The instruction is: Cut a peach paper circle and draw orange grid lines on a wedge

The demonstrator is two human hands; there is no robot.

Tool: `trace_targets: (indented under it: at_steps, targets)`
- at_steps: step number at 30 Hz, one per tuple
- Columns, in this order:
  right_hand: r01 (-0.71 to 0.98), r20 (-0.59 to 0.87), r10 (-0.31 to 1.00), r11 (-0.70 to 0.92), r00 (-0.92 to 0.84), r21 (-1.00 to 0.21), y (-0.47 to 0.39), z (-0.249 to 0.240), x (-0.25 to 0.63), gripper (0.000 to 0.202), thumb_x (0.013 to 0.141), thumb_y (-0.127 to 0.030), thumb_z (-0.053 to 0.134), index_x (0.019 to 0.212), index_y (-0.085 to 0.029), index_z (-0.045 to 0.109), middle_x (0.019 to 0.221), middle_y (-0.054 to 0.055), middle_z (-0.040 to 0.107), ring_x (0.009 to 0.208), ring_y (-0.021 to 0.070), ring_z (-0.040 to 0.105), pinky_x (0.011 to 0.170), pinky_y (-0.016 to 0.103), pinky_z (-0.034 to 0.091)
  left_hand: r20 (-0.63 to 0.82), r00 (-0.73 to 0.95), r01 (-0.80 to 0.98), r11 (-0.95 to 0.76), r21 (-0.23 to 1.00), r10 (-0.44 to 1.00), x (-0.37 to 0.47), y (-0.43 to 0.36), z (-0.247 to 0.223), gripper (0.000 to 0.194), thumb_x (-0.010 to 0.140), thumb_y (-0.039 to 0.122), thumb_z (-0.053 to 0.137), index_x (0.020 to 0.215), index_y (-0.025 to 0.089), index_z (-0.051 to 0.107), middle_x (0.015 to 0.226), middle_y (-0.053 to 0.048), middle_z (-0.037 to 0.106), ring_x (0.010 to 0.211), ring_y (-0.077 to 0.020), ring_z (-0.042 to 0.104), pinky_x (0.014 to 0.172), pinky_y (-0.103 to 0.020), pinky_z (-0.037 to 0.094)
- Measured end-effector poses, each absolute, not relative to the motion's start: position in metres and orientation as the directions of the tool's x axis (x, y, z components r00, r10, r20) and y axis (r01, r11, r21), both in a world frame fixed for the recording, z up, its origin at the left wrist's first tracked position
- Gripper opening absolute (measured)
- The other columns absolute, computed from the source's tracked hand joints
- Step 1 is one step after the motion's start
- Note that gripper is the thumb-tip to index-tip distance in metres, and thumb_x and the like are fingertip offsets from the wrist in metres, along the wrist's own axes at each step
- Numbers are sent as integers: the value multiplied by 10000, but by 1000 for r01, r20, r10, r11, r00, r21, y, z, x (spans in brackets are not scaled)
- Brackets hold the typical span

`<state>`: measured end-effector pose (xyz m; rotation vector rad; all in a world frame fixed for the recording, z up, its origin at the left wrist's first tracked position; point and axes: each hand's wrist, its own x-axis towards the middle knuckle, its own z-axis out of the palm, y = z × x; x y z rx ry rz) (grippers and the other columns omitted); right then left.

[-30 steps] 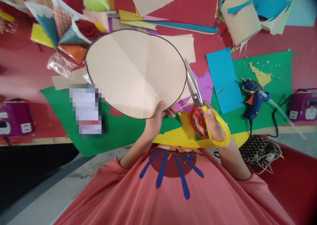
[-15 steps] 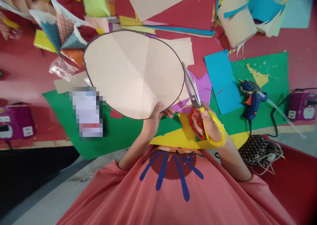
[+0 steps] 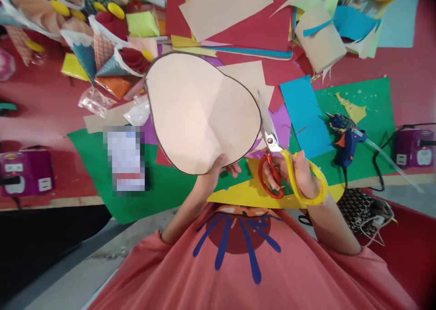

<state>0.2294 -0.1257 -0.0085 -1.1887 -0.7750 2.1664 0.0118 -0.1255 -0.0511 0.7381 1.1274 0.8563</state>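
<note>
My left hand (image 3: pixel 218 168) pinches the lower edge of a large beige paper cutout (image 3: pixel 200 110), thumb on top and fingers underneath. The cutout is rounded, outlined in black and faintly creased. In my right hand (image 3: pixel 301 176) is a pair of scissors (image 3: pixel 271 141) with one red and one yellow handle loop, my fingers through the loops. The blades point up and away along the cutout's right edge; part of them is hard to tell from the paper scraps behind. Purple and beige scraps (image 3: pixel 281 123) lie below the blades.
A blue glue gun (image 3: pixel 349 139) with a glue stick lies on green paper (image 3: pixel 378 105) at the right, beside a blue sheet (image 3: pixel 303 114). A blurred phone (image 3: pixel 126 157) lies left. Stacked coloured paper (image 3: pixel 231 23) and wrapped paper cones (image 3: pixel 105 46) sit at the back.
The cutout has shifted right and turned a little in my left hand. The scissors' handles have spread wider, and my right hand has moved slightly right. The whole view has also shifted.
</note>
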Motion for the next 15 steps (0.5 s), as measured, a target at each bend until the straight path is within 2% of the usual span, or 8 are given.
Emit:
trace_targets:
  at_steps: [3, 8, 15]
  targets:
    - [-202, -564, 724, -669, -398, -716, -132, -13, 228, 698, 710, -893, 389, 730, -216, 556, 501, -16, 511, 377, 105, 418, 369, 251, 325, -457, 208, -186, 494, 850, 865, 8, -127, -53, 449, 873, 548, 560, 632, 179, 647, 598, -37, 632, 553, -151, 575, 577, -284, 484]
    - [-121, -534, 766, -605, -359, -787, -136, -11, 225, 651, 804, -843, 306, 711, -239, 529, 456, -18, 456, 370, 120, 396, 361, 273, 301, -489, 223, -127, 523, 843, 843, 3, -127, -59, 454, 864, 565, 539, 646, 176, 626, 610, -27, 619, 571, -149, 573, 597, -276, 485]
    - [-66, -502, 810, -543, -303, -837, -137, -7, 223, 643, 807, -839, 318, 657, -239, 494, 446, -29, 391, 358, 105, 358, 363, 275, 286, -484, 229, -125, 518, 846, 845, 0, -126, -55, 426, 875, 518, 533, 640, 173, 616, 611, -21, 613, 558, -137, 559, 614, -269, 490]
